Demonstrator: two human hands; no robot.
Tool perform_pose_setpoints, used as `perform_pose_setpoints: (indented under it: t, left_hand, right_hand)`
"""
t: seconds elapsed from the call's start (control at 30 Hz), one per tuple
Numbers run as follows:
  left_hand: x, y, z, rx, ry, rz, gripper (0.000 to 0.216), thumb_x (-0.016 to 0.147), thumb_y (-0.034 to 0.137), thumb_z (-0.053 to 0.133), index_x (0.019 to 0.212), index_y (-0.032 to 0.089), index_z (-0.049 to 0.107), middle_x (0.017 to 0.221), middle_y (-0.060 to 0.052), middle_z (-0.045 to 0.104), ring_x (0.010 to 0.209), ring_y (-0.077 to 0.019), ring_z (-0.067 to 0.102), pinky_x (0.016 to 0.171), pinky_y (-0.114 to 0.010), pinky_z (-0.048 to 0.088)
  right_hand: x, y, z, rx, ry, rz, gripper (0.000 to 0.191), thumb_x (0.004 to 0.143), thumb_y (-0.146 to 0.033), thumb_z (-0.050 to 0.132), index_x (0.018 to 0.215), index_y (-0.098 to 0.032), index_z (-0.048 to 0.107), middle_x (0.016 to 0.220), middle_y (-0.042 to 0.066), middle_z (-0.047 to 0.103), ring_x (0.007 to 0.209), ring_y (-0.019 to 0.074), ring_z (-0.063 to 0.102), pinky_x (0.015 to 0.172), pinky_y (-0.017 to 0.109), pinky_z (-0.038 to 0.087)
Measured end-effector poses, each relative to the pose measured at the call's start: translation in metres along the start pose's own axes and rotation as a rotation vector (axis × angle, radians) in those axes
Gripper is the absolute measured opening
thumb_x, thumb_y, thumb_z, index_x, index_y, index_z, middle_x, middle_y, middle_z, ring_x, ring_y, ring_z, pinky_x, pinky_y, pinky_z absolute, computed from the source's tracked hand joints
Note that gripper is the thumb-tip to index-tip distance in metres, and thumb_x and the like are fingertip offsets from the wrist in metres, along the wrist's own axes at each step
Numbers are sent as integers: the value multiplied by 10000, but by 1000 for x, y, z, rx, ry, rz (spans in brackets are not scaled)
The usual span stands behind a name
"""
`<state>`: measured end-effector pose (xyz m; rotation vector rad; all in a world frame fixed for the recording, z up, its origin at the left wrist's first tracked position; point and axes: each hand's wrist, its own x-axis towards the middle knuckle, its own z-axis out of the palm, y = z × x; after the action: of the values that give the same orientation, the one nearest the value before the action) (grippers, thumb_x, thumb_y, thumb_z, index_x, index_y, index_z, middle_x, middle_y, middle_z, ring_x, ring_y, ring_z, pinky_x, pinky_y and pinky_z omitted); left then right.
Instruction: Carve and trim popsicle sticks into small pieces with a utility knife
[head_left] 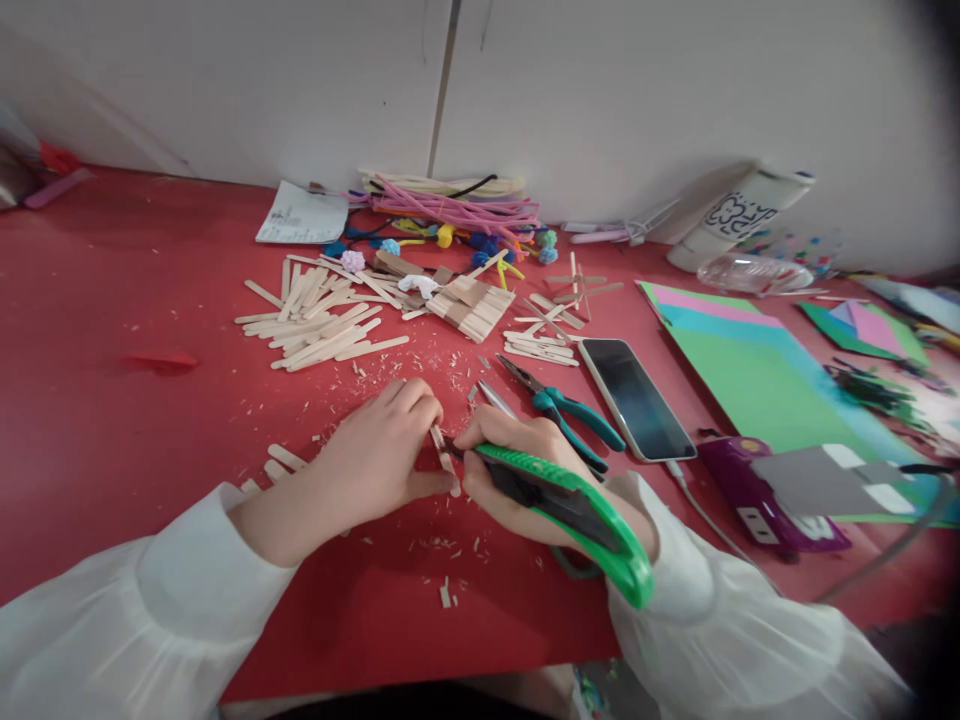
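My left hand (382, 445) is closed on a short wooden craft stick (444, 462), gripping it at its far and near ends against the red table. In my right hand (517, 460) is a green utility knife (574, 505). Its blade end meets the right edge of the stick, though the fingers partly hide the tip. Wood shavings (450, 592) lie scattered around both hands. Teal-handled pliers (559, 405) rest just beyond my right hand, and a pair of pale metal blades beside them is partly covered by it.
Loose craft sticks (319, 315) are piled at the back left, near a bundle of sticks (474, 308) and pink pipe cleaners (450, 205). To the right lie a phone (637, 400) with a cable, a purple device (772, 500) and coloured sheets (757, 370). A cup (739, 215) leans by the wall.
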<state>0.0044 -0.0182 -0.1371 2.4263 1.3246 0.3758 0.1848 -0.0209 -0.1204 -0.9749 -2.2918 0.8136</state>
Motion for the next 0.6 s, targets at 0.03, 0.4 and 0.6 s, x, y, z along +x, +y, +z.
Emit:
perform_pose_setpoints:
  t: [0.03,0.4,0.6]
  left_hand:
    - [0,0,0,1,7,5,225,764,285,639,828,192,444,922,-37,469,856,-208,484,739,-336,437]
    - [1,4,-3,69,-36,-34,350,716,389,715,832,181,458,937,-39,477,847,-212,507,703,-334,447]
    - [1,3,-1,66,-16,-36,355,708,387,724,823,181,460,954,-38,482,847,-204,510,696,-316,453]
  right_hand:
    - [0,-1,1,0,2,4,98,741,-120,468,780,-210,476,593,-36,562,474,87,505,495,209,402]
    - [8,1,1,323,105,376,51,745,-203,465,698,-217,451,465,-62,539,409,100,530,433,212,403]
    - [9,-12,-10,57,105,218,123,718,-99,470,663,-209,479,485,-72,531,421,66,457,461,194,360]
